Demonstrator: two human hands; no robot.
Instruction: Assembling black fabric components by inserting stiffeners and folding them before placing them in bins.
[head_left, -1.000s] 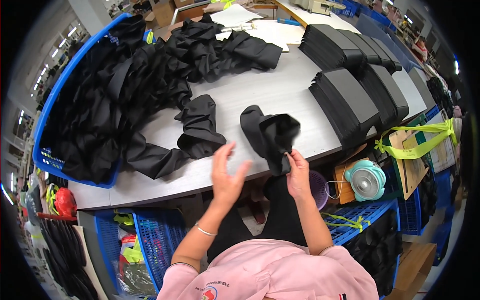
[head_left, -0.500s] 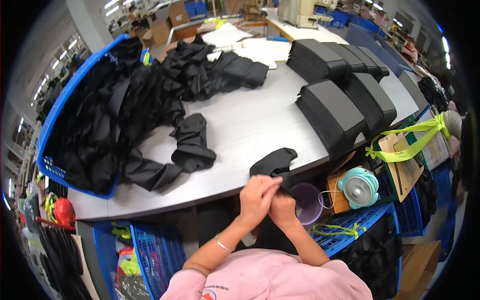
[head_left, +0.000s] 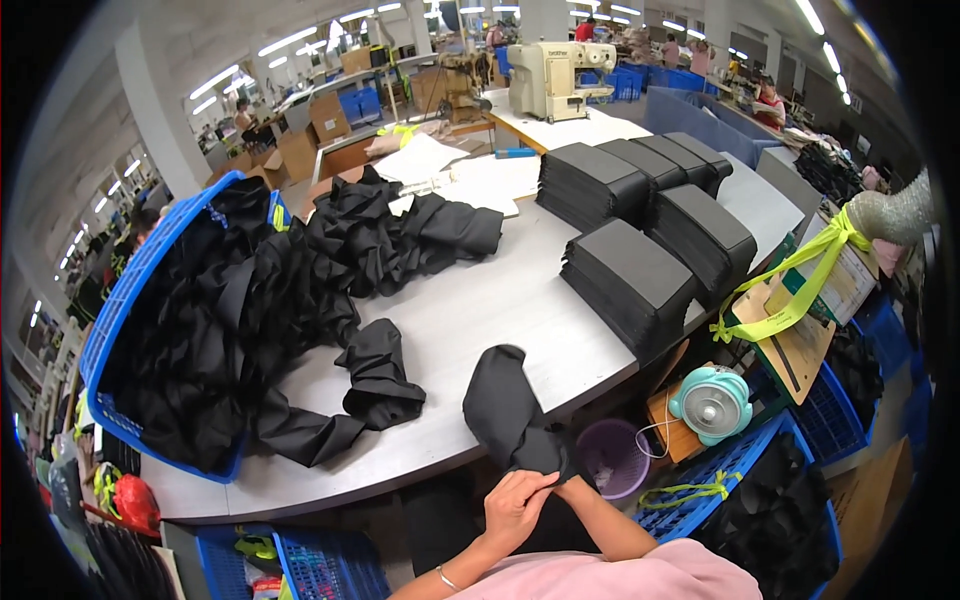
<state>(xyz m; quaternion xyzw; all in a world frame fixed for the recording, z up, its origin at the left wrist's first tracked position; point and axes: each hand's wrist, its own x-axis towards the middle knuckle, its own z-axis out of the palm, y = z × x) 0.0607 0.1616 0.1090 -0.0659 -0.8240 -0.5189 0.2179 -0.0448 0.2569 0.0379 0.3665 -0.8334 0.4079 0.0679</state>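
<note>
Left hand (head_left: 515, 505) and right hand (head_left: 565, 490), each grip pinched on one black fabric piece (head_left: 510, 410) draped over the counter (head_left: 480, 310) edge. Ahead-right: finished-looking folded stacks (head_left: 640, 270). Ahead-left: large unsorted heap (head_left: 250, 300) remains; roughly midway.

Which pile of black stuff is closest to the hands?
The single black cloth piece hanging over the table's near edge. Both hands pinch its lower end, while the folded stacks and blue bin sit farther off.
</note>
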